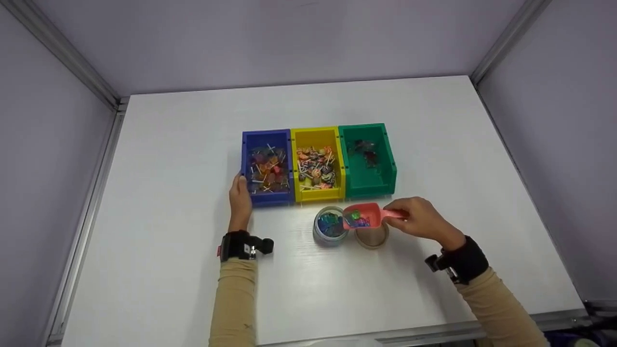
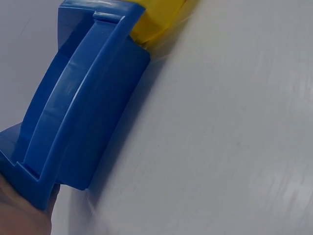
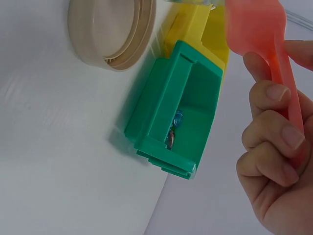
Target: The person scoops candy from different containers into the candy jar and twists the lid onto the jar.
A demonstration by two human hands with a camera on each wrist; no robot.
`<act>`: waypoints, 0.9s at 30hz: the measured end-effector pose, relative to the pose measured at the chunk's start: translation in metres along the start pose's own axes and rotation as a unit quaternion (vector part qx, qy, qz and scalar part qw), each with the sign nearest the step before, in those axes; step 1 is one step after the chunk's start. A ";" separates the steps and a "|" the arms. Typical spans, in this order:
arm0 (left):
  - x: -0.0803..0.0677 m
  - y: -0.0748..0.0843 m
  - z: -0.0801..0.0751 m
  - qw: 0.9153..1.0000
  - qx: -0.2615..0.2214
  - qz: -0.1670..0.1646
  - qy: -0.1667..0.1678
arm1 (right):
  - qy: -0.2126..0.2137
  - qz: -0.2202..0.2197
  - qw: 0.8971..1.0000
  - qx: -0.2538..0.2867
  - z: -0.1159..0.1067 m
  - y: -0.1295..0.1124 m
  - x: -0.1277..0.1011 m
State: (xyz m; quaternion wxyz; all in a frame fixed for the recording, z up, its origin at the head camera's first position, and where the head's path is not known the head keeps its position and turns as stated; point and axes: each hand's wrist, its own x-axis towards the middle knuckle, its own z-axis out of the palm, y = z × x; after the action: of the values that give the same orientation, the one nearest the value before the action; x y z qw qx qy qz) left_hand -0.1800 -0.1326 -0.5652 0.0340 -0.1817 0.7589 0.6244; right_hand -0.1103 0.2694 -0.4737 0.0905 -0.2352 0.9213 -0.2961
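At the far left of the group, the left hand (image 1: 239,195) rests with straight fingers against the outer left wall of the blue bin (image 1: 267,166), near its front corner; it presses the wall flat and grasps nothing. In the left wrist view the blue bin (image 2: 73,117) shows a stepped, ribbed plastic side, with a strip of the hand at the bottom left corner touching it. The bin holds a heap of mixed lollipops with white sticks. Touching its right wall is the yellow bin (image 1: 317,164), also full of striped, colourful sweets. Next to that, touching again, is the green bin (image 1: 367,160), which holds only a few dark wrapped sweets near its back.

In front of the yellow and green bins, on the white table (image 1: 168,270), stands a clear round jar (image 1: 330,225) filled with shiny blue and green wrapped sweets. Just to its right lies a beige lid (image 1: 371,236), flat on the table. Above both hovers the pink scoop (image 1: 362,216): translucent salmon plastic, a rounded bowl carrying a few bright wrapped sweets, its mouth tilted over the jar's rim. The right hand (image 1: 420,219) grips the scoop's flat handle, fingers curled round it and thumb on top, as the right wrist view shows (image 3: 274,161).
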 end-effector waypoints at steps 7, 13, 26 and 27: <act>-0.002 -0.001 0.000 1.000 -0.009 0.004 0.006 | -0.005 -0.012 0.999 -0.034 -0.005 -0.005 0.003; -0.004 0.001 0.000 1.000 -0.007 -0.001 0.004 | -0.009 -0.020 0.998 -0.065 -0.009 -0.013 0.005; -0.002 0.003 -0.002 1.000 -0.002 -0.015 -0.008 | -0.021 -0.029 0.992 -0.119 -0.020 -0.037 0.013; -0.002 0.003 -0.002 1.000 -0.001 -0.015 -0.008 | -0.022 -0.030 0.992 -0.121 -0.021 -0.038 0.013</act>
State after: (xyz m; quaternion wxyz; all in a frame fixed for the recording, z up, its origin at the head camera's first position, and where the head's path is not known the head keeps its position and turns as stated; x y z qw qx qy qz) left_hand -0.1784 -0.1337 -0.5618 0.0494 -0.1881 0.7553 0.6259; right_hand -0.1135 0.2461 -0.4350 0.0731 -0.2786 0.9406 -0.1798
